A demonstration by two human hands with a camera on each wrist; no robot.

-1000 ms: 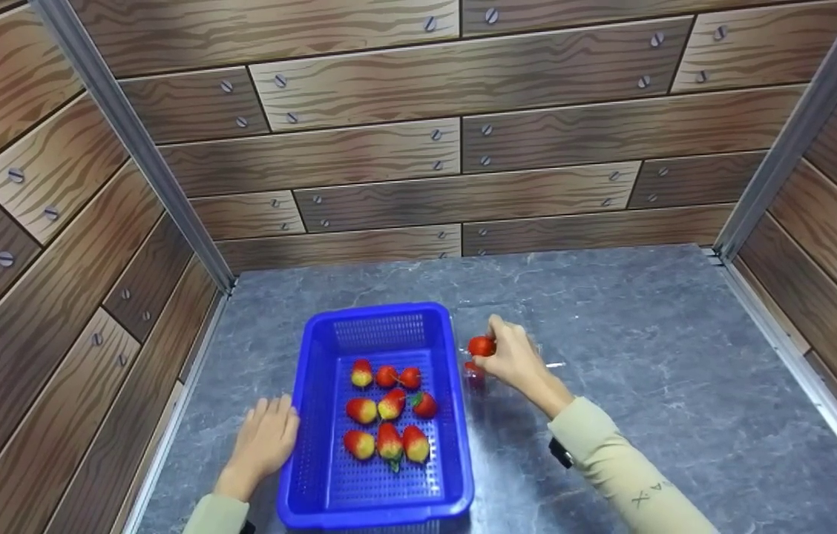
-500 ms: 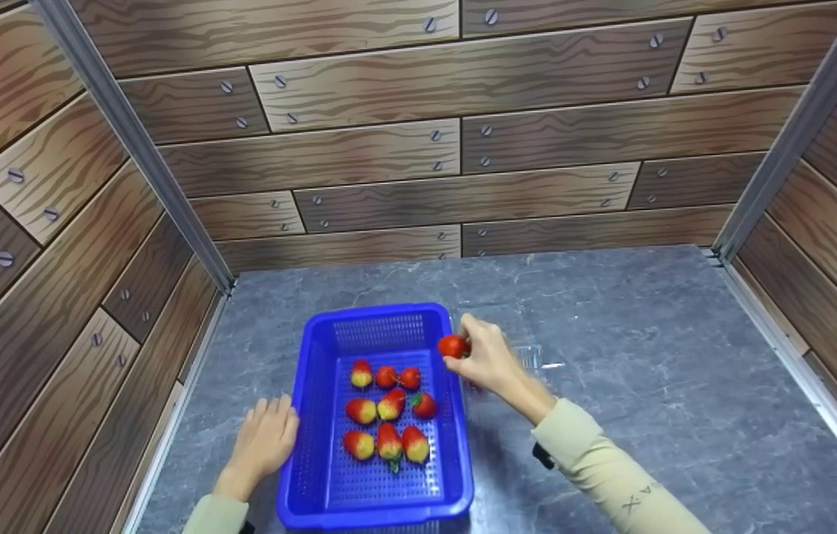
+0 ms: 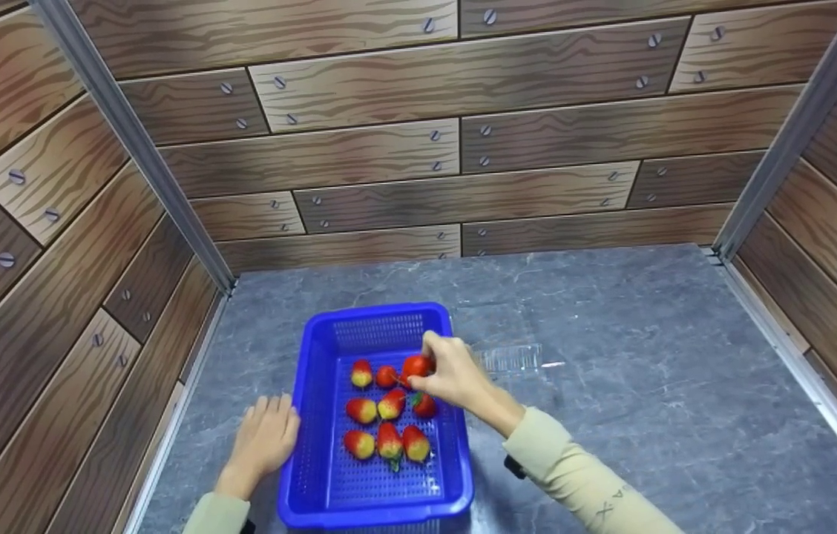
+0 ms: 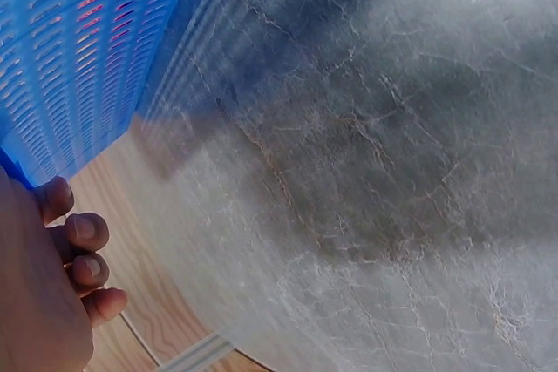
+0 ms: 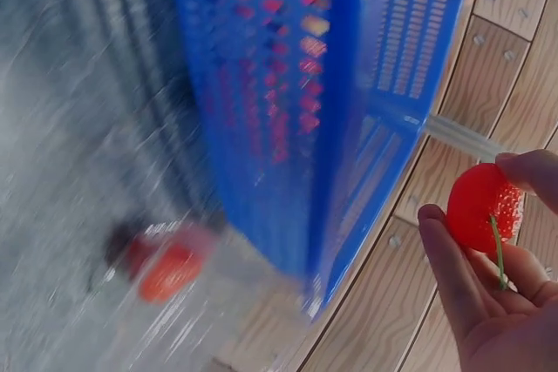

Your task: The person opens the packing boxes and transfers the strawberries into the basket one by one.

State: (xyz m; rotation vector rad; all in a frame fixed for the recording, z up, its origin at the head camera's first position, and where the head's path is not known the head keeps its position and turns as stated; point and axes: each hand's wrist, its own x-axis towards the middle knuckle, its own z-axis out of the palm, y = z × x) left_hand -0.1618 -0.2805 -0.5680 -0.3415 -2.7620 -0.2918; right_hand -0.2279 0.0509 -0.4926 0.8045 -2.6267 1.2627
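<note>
My right hand [image 3: 455, 371] pinches a red cherry [image 5: 481, 208] between thumb and fingers, its thin green stem hanging toward the palm. The hand is over the right part of a blue plastic basket [image 3: 376, 512]. Beneath, on the basket floor, lie several red and yellow toy fruits, such as a strawberry [image 3: 390, 442], and a small cherry [image 3: 386, 376]. Against the basket's outer left side rests my left hand [image 3: 264, 434], relaxed and holding nothing that I can see; its fingertips [image 4: 85, 228] show beside the basket wall.
A clear plastic box [image 3: 511, 358] lies on the grey marbled table [image 3: 648, 356] right of the basket. Blurred red fruit [image 5: 170, 272] shows near it in the right wrist view. Wood-print walls [image 3: 374, 156] enclose the table.
My right hand has carried the cherry leftward from above the clear box, across the basket's right rim, and down inside the basket. My left hand has stayed in place.
</note>
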